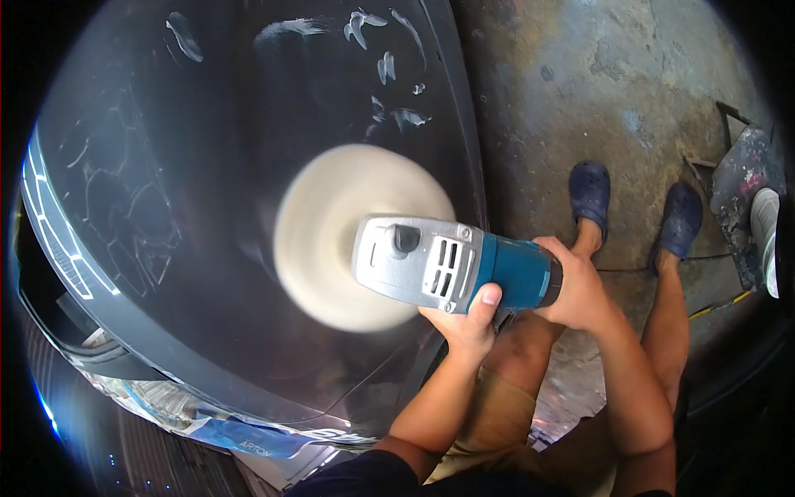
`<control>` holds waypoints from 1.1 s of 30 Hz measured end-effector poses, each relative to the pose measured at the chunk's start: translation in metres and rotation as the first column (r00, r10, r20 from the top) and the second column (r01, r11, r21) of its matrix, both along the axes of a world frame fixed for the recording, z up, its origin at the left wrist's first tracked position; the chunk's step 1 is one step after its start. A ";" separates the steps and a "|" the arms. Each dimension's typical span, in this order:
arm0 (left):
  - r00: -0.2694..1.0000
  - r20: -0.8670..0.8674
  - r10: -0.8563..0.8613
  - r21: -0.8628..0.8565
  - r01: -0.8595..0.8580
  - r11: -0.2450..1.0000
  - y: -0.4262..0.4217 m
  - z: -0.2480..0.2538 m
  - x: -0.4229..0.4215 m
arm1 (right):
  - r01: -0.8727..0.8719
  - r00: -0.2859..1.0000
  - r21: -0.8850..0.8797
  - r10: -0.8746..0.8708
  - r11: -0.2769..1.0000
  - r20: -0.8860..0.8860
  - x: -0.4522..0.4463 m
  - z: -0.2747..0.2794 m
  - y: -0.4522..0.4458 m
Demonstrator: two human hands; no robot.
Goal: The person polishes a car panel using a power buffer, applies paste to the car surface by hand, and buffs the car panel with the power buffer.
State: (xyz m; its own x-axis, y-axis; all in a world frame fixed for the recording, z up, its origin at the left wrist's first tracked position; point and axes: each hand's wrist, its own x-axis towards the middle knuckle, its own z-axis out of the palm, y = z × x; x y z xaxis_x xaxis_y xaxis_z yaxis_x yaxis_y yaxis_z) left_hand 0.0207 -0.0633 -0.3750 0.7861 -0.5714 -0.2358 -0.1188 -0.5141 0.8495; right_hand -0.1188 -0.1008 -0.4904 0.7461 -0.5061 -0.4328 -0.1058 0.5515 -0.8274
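Observation:
A polisher [416, 257] with a silver head and a blue body lies across the middle of the view. Its round white pad [331, 224] rests on a dark grey car panel [224, 348] and is blurred, as if spinning. My left hand [468, 323] is closed around the near side of the machine, its thumb against the blue body and its other fingers mostly hidden beneath. At the rear end, my right hand [580, 286] wraps the blue body. White smears of paste [364, 25] streak the panel beyond the pad.
Bright light reflections line the panel's left side. Printed paper [240, 435] is tucked along its lower edge. To the right, a stained concrete floor [546, 108] holds my feet in dark clogs [590, 186], a paint-spattered stand [737, 186] and a pale cylindrical object [766, 232].

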 end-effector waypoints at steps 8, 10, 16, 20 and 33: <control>0.992 -0.113 0.060 -0.167 -0.078 0.983 0.101 0.020 -0.033 | -0.174 0.978 -0.198 0.192 0.965 0.076 -0.006 0.009 0.021; 0.998 -0.066 0.007 -0.159 -0.017 0.987 0.078 0.031 -0.015 | -0.103 0.989 -0.229 0.125 0.968 0.083 0.012 0.014 0.016; 0.980 0.120 -0.159 -0.010 0.162 0.987 -0.067 0.059 0.041 | 0.112 0.991 -0.068 -0.107 0.991 0.075 0.061 0.036 -0.071; 0.997 0.065 0.035 -0.104 -0.028 0.994 -0.002 0.061 -0.011 | -0.096 0.981 -0.170 0.122 0.981 0.153 0.021 0.025 -0.033; 0.995 -0.095 -0.039 -0.096 0.030 0.995 -0.070 0.004 0.012 | -0.072 0.995 -0.105 0.064 0.992 -0.077 0.009 -0.002 -0.076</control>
State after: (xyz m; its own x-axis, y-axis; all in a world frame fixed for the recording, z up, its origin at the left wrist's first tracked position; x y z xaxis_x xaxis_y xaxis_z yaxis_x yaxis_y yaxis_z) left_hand 0.0326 -0.1329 -0.3708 0.7417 -0.6208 -0.2539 -0.0496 -0.4282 0.9023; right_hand -0.1094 -0.1766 -0.4921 0.7485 -0.5017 -0.4337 -0.2028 0.4495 -0.8700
